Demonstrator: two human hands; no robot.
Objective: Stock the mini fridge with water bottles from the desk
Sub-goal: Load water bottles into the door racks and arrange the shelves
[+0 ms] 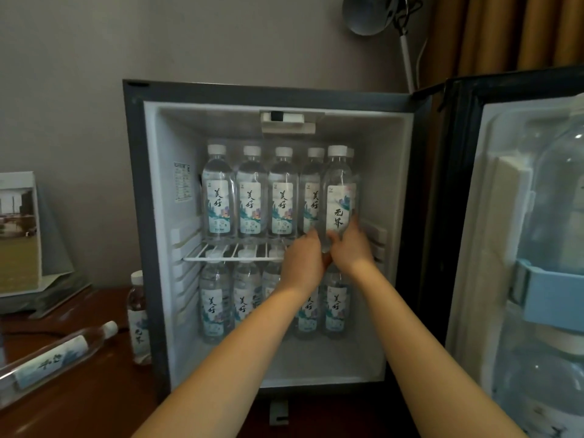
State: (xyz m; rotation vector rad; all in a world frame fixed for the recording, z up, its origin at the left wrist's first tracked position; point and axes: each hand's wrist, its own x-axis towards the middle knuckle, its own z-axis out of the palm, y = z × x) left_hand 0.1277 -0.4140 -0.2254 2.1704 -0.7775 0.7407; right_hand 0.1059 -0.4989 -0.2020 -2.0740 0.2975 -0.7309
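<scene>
The mini fridge (151,216) stands open on the dark wooden desk (79,403). Its wire shelf (234,254) carries a row of several upright water bottles, and more stand on the fridge floor below. Both my hands reach in at the right end of the shelf. My left hand (303,263) and my right hand (352,248) together grip the lower part of one upright water bottle (338,197) with a white cap, in front of the row. On the desk left of the fridge, one bottle (138,314) stands upright and another bottle (60,358) lies on its side.
The fridge door (505,232) hangs open to the right, with large clear bottles in its rack close to my right arm. A framed picture stand (19,235) sits at the left on the desk. A lamp (373,14) and a curtain are behind the fridge.
</scene>
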